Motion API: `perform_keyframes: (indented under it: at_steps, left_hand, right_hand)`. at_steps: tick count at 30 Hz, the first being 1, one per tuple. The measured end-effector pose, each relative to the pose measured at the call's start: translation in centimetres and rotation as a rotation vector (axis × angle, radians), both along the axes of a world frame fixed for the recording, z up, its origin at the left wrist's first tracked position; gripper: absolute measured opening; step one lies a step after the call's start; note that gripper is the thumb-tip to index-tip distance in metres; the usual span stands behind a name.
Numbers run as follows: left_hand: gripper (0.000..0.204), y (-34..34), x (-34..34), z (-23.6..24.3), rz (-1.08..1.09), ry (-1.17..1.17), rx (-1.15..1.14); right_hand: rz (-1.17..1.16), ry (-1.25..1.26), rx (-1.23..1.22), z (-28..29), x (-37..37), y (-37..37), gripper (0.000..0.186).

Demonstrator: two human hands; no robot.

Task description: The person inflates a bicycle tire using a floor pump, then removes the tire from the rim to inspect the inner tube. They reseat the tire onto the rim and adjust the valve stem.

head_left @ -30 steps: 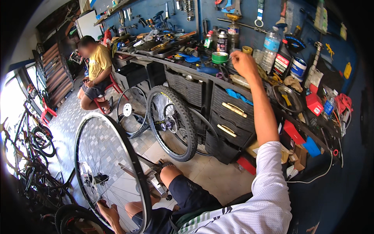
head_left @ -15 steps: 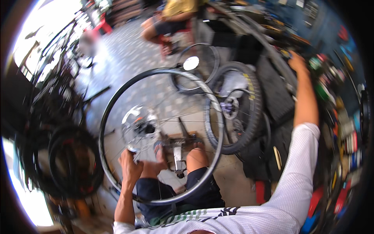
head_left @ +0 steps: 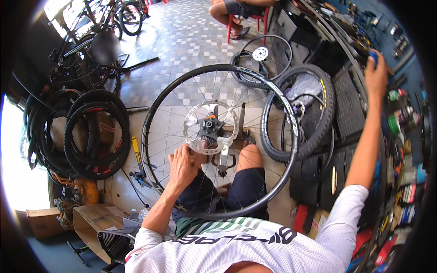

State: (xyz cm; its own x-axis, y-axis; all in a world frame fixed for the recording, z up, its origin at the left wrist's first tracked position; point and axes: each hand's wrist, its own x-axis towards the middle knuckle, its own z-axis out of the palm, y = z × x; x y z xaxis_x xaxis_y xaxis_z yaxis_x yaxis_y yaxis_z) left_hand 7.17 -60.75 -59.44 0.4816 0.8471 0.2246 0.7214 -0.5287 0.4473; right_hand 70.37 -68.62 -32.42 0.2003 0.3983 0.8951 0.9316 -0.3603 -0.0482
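Note:
A bicycle wheel (head_left: pixel 223 68) with a black rim lies across my lap, its spokes spread around a black hub (head_left: pixel 209 123). A silver disc brake rotor (head_left: pixel 190 117) sits on the hub. At the rotor's lower left edge is my left hand (head_left: pixel 183 166), fingers bent and drawn together; what they pinch, if anything, is hidden. My right arm reaches far out to the right, over the workbench edge. There my right hand (head_left: pixel 377 79) has its fingers closed around a small blue thing (head_left: pixel 373 55), too small to name.
Beside the wheel on the right lean a knobbly-tyred wheel (head_left: pixel 328 107) and, farther off, another wheel with a rotor (head_left: pixel 260 53). Several tyres (head_left: pixel 120 157) hang at left. A cardboard box (head_left: pixel 86 223) stands at lower left. A person (head_left: pixel 236 11) sits on a red chair.
My view has swung, so the wheel appears farther right and the blur is gone. My right hand now shows a blue thing at its fingertips. My left hand stays by the rotor.

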Motion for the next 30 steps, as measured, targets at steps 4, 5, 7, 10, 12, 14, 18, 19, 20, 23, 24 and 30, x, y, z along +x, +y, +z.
perform_keyframes:
  at_steps: [4,5,7,10,12,14,18,19,20,23,24,30]
  left_hand:
    - [0.044,-0.8,-0.4,-3.0,-0.105,-0.042,0.032]
    - [0.043,-0.8,-0.8,-3.6,-0.122,-0.044,0.052]
    - [0.041,-1.1,-1.5,-4.6,-0.16,-0.037,0.088]
    - [0.046,-1.9,-2.9,-4.8,-0.213,-0.002,0.061]
    - [0.05,-2.5,-3.3,-5.0,-0.253,0.015,0.037]
    - [0.051,-2.6,-3.8,-5.7,-0.267,0.014,0.048]
    - [0.052,-2.5,-3.1,-6.4,-0.255,0.05,0.048]
    - [0.051,-2.2,-2.8,-6.6,-0.246,0.039,0.064]
    - [0.049,-1.8,-2.6,-6.8,-0.244,0.026,0.068]
    - [0.044,-0.7,-2.2,-6.8,-0.253,0.088,0.036]
    - [0.044,-0.2,-1.6,-7.1,-0.263,0.07,0.072]
    - [0.039,1.2,-0.5,-8.6,-0.296,0.064,0.133]
  right_hand:
    - [0.244,0.256,0.058,-4.6,-19.1,-1.0,0.026]
    - [0.284,0.284,0.072,-5.9,-22.6,-1.1,0.024]
    - [0.351,0.403,0.061,-9.4,-27.9,-1.5,0.023]
    - [0.358,0.531,0.057,-15.0,-32.6,-1.9,0.022]
    - [0.339,0.493,0.068,-18.6,-32.9,-2.2,0.021]
    - [0.296,0.536,0.082,-21.0,-33.6,-2.2,0.022]
    - [0.227,0.549,0.087,-24.9,-33.1,-3.0,0.024]
    - [0.203,0.594,0.064,-26.1,-32.6,-3.0,0.024]
    - [0.162,0.59,0.049,-27.8,-31.8,-2.9,0.025]
    - [0.086,0.678,-0.035,-31.0,-31.5,-3.2,0.025]
    - [0.094,0.684,-0.045,-31.7,-31.2,-3.5,0.025]
    - [0.109,0.757,-0.077,-35.0,-31.5,-3.7,0.026]
